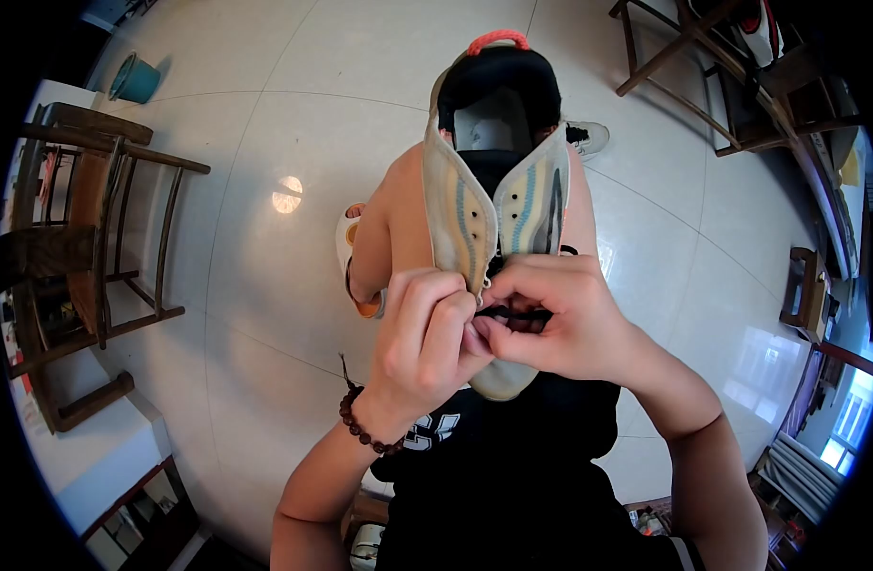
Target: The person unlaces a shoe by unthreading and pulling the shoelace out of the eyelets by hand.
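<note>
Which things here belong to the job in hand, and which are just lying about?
In use: cream fabric sneaker with blue-and-yellow stripes; black cord-like lace; left hand; right hand.

Just lying about: round teal bucket; dark-brown wooden chair.

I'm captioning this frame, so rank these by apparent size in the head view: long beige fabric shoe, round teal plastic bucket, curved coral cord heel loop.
1. Long beige fabric shoe
2. Round teal plastic bucket
3. Curved coral cord heel loop
</note>
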### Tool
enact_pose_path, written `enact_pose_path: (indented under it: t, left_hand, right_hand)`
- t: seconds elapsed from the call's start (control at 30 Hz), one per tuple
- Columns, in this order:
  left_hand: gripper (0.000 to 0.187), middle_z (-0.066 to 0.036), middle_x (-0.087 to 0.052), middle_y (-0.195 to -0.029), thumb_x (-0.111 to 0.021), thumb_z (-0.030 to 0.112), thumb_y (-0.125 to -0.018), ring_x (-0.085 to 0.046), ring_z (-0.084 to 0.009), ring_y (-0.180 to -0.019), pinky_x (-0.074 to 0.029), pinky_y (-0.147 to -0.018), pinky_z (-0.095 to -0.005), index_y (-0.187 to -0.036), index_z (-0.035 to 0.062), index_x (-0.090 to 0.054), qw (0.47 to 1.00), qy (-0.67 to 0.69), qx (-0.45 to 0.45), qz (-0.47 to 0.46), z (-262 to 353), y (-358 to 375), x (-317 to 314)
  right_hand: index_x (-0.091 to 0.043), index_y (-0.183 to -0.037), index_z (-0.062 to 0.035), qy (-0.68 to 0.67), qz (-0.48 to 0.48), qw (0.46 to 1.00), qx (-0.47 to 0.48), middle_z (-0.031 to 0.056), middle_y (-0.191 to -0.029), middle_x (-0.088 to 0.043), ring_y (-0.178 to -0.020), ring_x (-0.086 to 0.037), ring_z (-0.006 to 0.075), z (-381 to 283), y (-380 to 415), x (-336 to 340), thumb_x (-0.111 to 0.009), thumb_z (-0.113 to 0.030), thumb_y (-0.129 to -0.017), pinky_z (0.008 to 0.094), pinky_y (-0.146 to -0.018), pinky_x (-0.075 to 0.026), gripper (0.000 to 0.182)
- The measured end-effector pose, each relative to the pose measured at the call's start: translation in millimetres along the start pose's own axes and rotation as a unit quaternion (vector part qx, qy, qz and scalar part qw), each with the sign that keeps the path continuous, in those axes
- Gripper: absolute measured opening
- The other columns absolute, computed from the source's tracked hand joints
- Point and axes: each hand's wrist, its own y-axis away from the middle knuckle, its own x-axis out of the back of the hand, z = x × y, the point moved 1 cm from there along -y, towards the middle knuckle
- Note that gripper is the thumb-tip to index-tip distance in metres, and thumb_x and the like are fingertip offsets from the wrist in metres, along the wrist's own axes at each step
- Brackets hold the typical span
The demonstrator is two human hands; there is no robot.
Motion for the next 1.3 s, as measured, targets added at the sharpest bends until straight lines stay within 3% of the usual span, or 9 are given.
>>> enact_pose_path:
  t: [0.3,0.5,0.6,0.8,0.87,1.0,1.1,1.3]
  left_hand:
    - [0.036,-0.014,-0.061,-0.105,-0.078,-0.008,-0.068,-0.063,-0.0346,-0.092,-0.056,-0.077,-0.0412,-0.101,-0.0021,-0.064,1.0,0.019,0.015,-0.005,-2.1,2.9,1.4]
    - [0.04,-0.015,-0.061,-0.107,-0.081,-0.005,-0.067,-0.063,-0.0355,-0.093,-0.056,-0.079,-0.0417,-0.103,-0.002,-0.064,0.999,0.041,0.028,-0.021,-2.4,3.1,3.0]
    - [0.042,-0.015,-0.062,-0.107,-0.083,-0.005,-0.066,-0.063,-0.0356,-0.094,-0.056,-0.079,-0.0417,-0.103,-0.0019,-0.064,0.999,0.031,0.007,-0.019,-4.3,3.0,0.1]
    - [0.042,-0.016,-0.063,-0.108,-0.082,-0.007,-0.066,-0.062,-0.0354,-0.095,-0.056,-0.08,-0.0417,-0.103,-0.0024,-0.064,1.0,-0.003,-0.004,-0.011,-4.7,3.5,-4.8]
    - [0.042,-0.016,-0.063,-0.108,-0.082,-0.007,-0.066,-0.062,-0.0353,-0.095,-0.056,-0.08,-0.0416,-0.103,-0.0025,-0.064,1.0,-0.002,-0.004,-0.01,-5.5,3.9,-5.4]
    - [0.042,-0.015,-0.063,-0.108,-0.083,-0.006,-0.066,-0.062,-0.0349,-0.095,-0.056,-0.079,-0.0413,-0.103,-0.0019,-0.065,1.0,0.004,-0.006,-0.006,-8.6,5.7,-5.2]
    - [0.041,-0.015,-0.063,-0.108,-0.083,-0.006,-0.066,-0.062,-0.0344,-0.094,-0.056,-0.079,-0.0412,-0.102,-0.0009,-0.064,0.999,0.029,0.009,-0.018,-9.2,5.8,-0.7]
    - [0.039,-0.013,-0.062,-0.107,-0.081,-0.007,-0.068,-0.062,-0.0341,-0.095,-0.055,-0.078,-0.0413,-0.102,0.0004,-0.063,0.999,0.046,0.011,-0.02,-9.3,4.6,1.7]
  right_hand:
    - [-0.075,-0.094,0.0007,0.008,-0.001,1.0,0.007,0.008,-0.077,-0.068,-0.063,-0.067,0.016,0.6,0.0,0.7,-0.082,-0.004,-0.085,0.0278,-0.057,-0.054,0.012]
    - [-0.076,-0.092,-0.0009,-0.048,-0.005,0.998,-0.041,0.0071,-0.076,-0.071,-0.065,-0.068,0.0136,-2.0,0.6,2.3,-0.085,-0.008,-0.083,0.0257,-0.06,-0.054,0.015]
    - [-0.072,-0.09,0.0023,0.011,-0.003,1.0,-0.01,0.0071,-0.078,-0.071,-0.064,-0.069,0.0081,-2.0,-0.9,0.1,-0.086,-0.003,-0.082,0.0225,-0.057,-0.052,0.016]
    - [-0.071,-0.089,0.005,0.058,0.01,0.998,-0.02,0.0097,-0.074,-0.069,-0.062,-0.068,0.0119,-6.9,-4.3,-5.2,-0.086,-0.005,-0.079,0.0253,-0.056,-0.053,0.021]
    - [-0.07,-0.085,0.0036,0.049,0.014,0.997,-0.052,0.0132,-0.073,-0.07,-0.062,-0.071,0.0245,-7.1,-5.0,-5.9,-0.081,-0.008,-0.079,0.0325,-0.06,-0.058,0.018]
    - [-0.07,-0.085,0.0039,0.044,0.018,0.998,-0.047,0.0132,-0.073,-0.07,-0.062,-0.071,0.0244,-3.5,-5.0,-7.7,-0.081,-0.008,-0.079,0.0328,-0.06,-0.058,0.017]
    - [-0.071,-0.086,0.0038,0.056,0.02,0.998,-0.024,0.0131,-0.073,-0.07,-0.063,-0.072,0.0238,-2.5,-5.7,-6.9,-0.081,-0.006,-0.08,0.032,-0.06,-0.058,0.015]
    - [-0.074,-0.09,0.003,-0.019,-0.009,0.998,-0.067,0.0086,-0.075,-0.072,-0.065,-0.073,0.0146,-5.3,-4.0,-0.8,-0.082,-0.005,-0.082,0.0273,-0.059,-0.058,0.014]
